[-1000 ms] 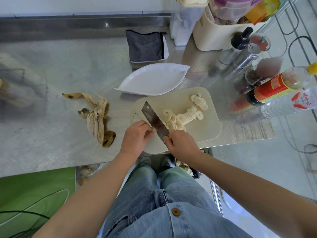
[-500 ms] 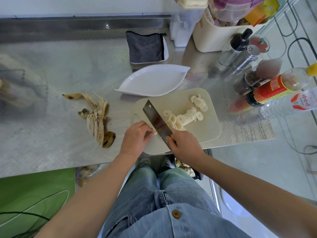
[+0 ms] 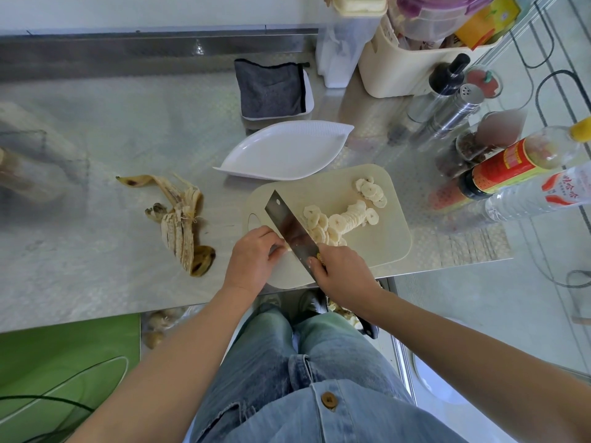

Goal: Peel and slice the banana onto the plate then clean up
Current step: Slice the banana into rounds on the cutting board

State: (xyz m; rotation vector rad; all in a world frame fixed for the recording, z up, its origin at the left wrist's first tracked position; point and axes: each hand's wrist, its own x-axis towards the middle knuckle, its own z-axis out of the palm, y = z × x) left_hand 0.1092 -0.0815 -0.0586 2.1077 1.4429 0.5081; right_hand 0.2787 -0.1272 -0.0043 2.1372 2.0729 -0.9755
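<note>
A: Steel cleaver (image 3: 289,230), gripped by right hand (image 3: 343,273); left hand (image 3: 254,260) curled on banana stub (image 3: 288,249), against the blade. Slices (image 3: 339,220) on cutting board (image 3: 383,238); plate (image 3: 284,151) bare. Risk?
B: Nicked fingertips, likely: stub leaves little clearance. Change since half a second ago: hardly any.

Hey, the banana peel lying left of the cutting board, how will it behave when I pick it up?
The banana peel will probably hang floppy, since it lies splayed in split strips that could dangle apart. It looks light, being an emptied skin. Its pale inner faces are showing and may be slippery.
</note>
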